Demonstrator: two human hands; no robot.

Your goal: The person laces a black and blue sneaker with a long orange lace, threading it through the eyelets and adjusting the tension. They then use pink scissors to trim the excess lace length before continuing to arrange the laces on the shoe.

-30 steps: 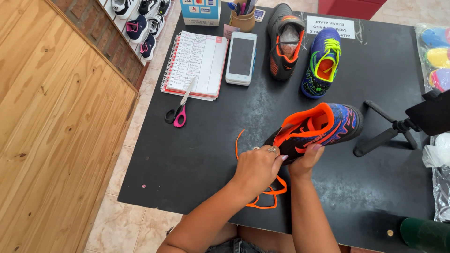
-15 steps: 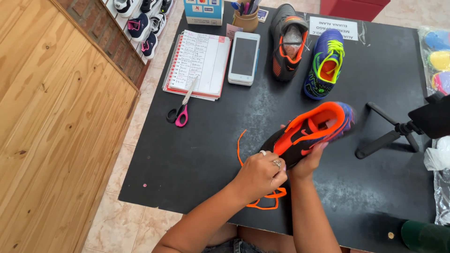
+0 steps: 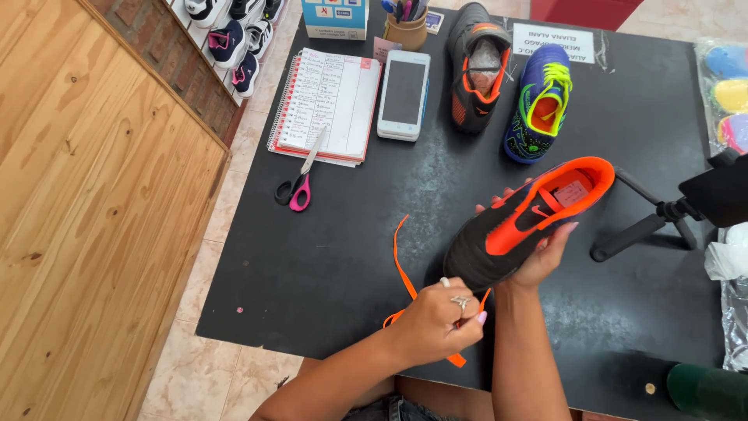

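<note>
A black and orange sports shoe (image 3: 520,222) is lifted off the black table (image 3: 335,257), tilted with its opening facing up and right. My right hand (image 3: 541,253) grips it from underneath, fingers wrapped around its side. My left hand (image 3: 440,320) is closed on an orange lace (image 3: 403,269) near the shoe's toe. The lace trails left and down across the table top.
Two more shoes stand at the far side: a black and orange one (image 3: 477,66) and a blue one with green laces (image 3: 539,105). A notebook (image 3: 327,105), pink-handled scissors (image 3: 300,175), a white phone (image 3: 403,93), a pen cup (image 3: 407,27) and a black tripod (image 3: 662,214) lie around.
The shoe has been raised off the table and turned on its side in my right hand. My left hand has drawn the lace toward me.
</note>
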